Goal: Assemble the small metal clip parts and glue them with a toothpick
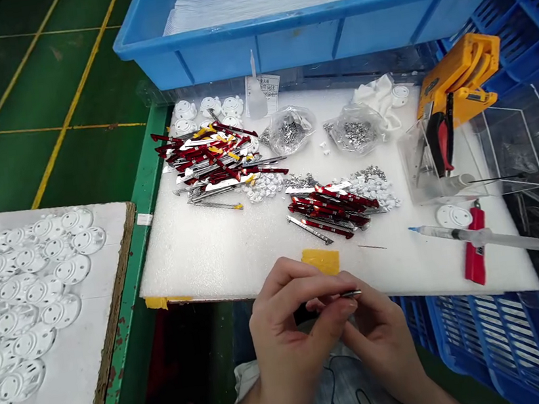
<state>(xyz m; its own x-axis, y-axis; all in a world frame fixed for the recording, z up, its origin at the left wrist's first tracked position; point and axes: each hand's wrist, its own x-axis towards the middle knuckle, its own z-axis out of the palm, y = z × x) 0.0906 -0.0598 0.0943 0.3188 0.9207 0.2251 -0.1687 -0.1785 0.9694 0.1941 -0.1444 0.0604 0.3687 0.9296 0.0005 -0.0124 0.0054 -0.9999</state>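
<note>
My left hand (292, 338) pinches a thin, dark metal strip (351, 293) between thumb and forefinger, just off the front edge of the white foam mat (197, 258). Curled round the same strip is my right hand (384, 336); its fingertips are partly hidden, as is most of the strip. Beyond the hands lies a pile of red and silver strips (330, 210) with small white parts (377, 191) next to it. A larger pile of similar strips (214, 159) lies farther left. Yellow tape (321, 261) is on the mat right by my fingers.
A blue bin (254, 48) stands behind the mat. Two bags of small metal parts (290, 130) sit midway. On the right are a syringe (503, 239), red-handled pliers (441, 139), a red cutter (475, 248) and an orange holder (462, 80). White discs (27, 287) cover the left board.
</note>
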